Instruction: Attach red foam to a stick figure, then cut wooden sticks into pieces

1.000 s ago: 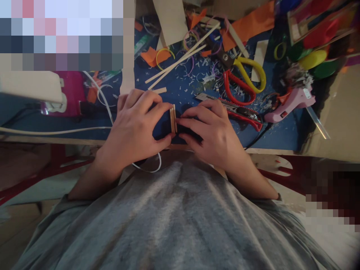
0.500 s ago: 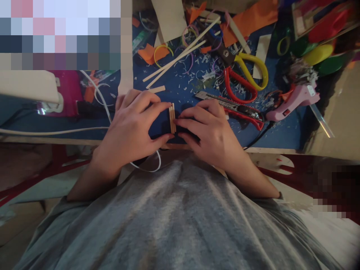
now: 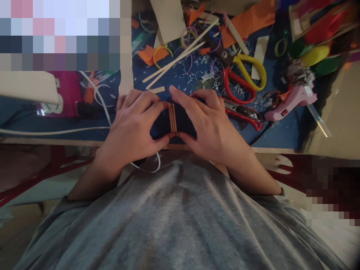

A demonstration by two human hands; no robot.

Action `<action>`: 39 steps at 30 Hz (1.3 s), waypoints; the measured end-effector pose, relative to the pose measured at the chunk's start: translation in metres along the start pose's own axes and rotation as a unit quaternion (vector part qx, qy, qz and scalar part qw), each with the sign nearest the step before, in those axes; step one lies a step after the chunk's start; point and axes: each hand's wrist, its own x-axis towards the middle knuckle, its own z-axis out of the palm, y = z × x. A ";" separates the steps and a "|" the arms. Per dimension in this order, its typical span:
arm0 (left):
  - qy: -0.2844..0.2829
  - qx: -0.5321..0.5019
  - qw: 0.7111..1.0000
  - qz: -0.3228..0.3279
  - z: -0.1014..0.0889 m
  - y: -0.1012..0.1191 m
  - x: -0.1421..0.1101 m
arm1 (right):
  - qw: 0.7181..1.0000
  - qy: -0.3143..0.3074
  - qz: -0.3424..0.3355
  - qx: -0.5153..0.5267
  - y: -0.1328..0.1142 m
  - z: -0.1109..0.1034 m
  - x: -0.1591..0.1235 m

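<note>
Several short wooden sticks (image 3: 173,119) lie side by side on the blue tabletop, between my two hands. My left hand (image 3: 136,123) holds them by their ends, index fingertip at the far end and thumb at the near end. From the right, my right hand (image 3: 210,120) has its thumb tip at the sticks' near end. Its index finger stretches forward past the far end, apart from the thumb, and the other fingers are bent. A red utility knife (image 3: 244,112) lies partly hidden behind my right hand. One short stick piece (image 3: 156,90) rests beyond the left fingers.
Scissors (image 3: 239,75) with red and yellow handles lie beyond my right hand, near two long crossed sticks (image 3: 177,58). A pink glue gun (image 3: 292,101) is at the right. Paper scraps litter the table (image 3: 281,138). A white cable (image 3: 56,131) runs along the left.
My right index finger has lifted off the sticks' side and stretched forward. The right thumb has moved to the sticks' near end. My left hand keeps its hold.
</note>
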 end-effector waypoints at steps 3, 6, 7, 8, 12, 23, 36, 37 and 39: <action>0.002 0.007 1.000 0.006 0.001 -0.001 0.000 | 1.000 -0.012 -0.006 0.002 0.001 -0.001 0.002; 0.001 0.018 1.000 0.009 0.001 0.000 -0.001 | 1.000 -0.008 -0.002 -0.002 0.001 0.001 0.002; 0.002 0.020 1.000 0.009 0.001 0.000 -0.001 | 1.000 -0.005 0.000 -0.004 0.001 0.001 0.001; 0.004 0.021 1.000 0.009 0.001 0.000 -0.001 | 1.000 -0.003 0.001 -0.006 0.001 0.001 0.001; 0.003 0.015 1.000 0.006 0.000 0.001 -0.001 | 1.000 0.010 0.003 -0.007 0.000 0.004 -0.001; 0.001 0.019 1.000 0.021 0.000 -0.003 0.000 | 1.000 0.030 0.002 0.006 0.004 0.002 -0.005; -0.006 -0.008 1.000 0.008 -0.002 -0.004 0.002 | 0.999 0.031 -0.001 0.030 0.006 0.005 -0.009; -0.007 -0.012 1.000 0.007 -0.003 -0.003 0.002 | 0.999 0.027 0.000 0.029 0.006 0.005 -0.009; -0.012 -0.018 1.000 0.008 -0.004 -0.003 0.003 | 0.999 0.019 0.005 0.026 0.006 0.003 -0.008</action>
